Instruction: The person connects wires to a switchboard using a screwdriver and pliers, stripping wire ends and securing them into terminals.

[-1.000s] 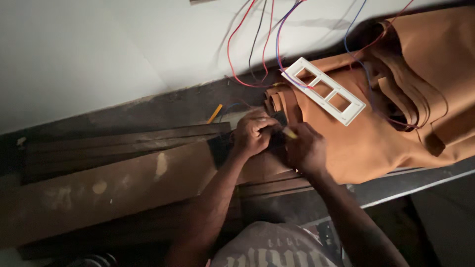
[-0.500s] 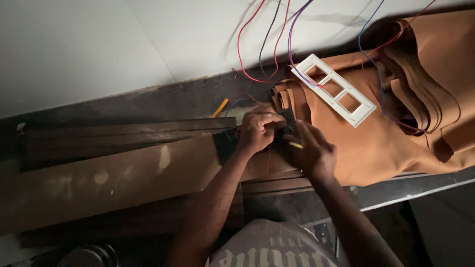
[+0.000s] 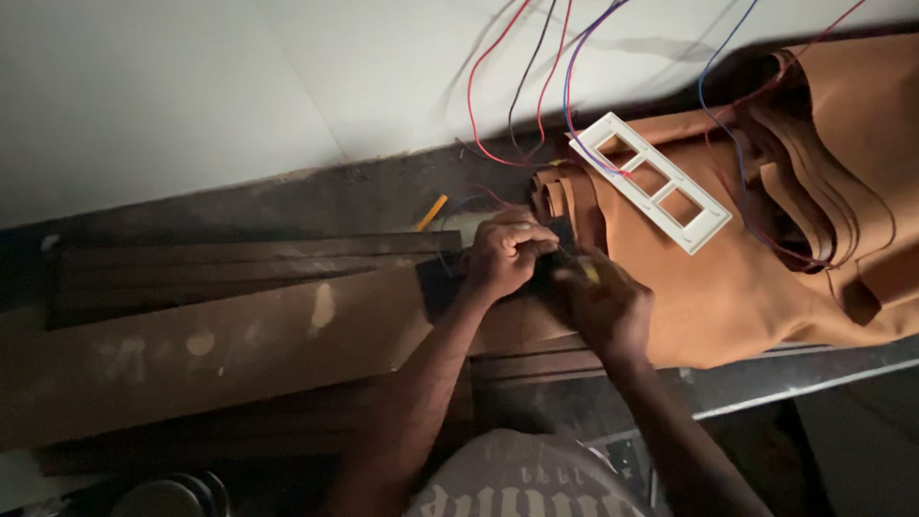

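Both my hands meet at the middle of the view, low against the wall. My left hand [image 3: 505,254] is curled into a loose fist, knuckles up, fingers closed around a small dark part [image 3: 565,236] that shows just past my fingertips. What the part is I cannot tell; it is dim and mostly covered. My right hand [image 3: 601,302] sits just beside the left, touching or nearly touching it, fingers bent inward. A thin tool with a yellow tip [image 3: 590,272] pokes out near my right thumb; my fingers appear closed on it, though the grip itself is hidden.

The dark part lies between the two hands, at the rolled edge of the brown sheet [image 3: 766,268], which spreads to the right and lies in folds there.

On the sheet, up and right of my hands, lies a white plate [image 3: 653,182] with three square openings, tilted diagonally. It is apart from both hands.

Wires [image 3: 536,86], red, blue and dark, hang down the white wall [image 3: 191,96] and loop toward the hands and across the plate. A blue wire also trails over the folds further right.

A yellow pencil [image 3: 431,212] lies on the dark floor just left of my left hand, not touched.

Wood planks [image 3: 220,335] stretch out to the left under my left forearm.
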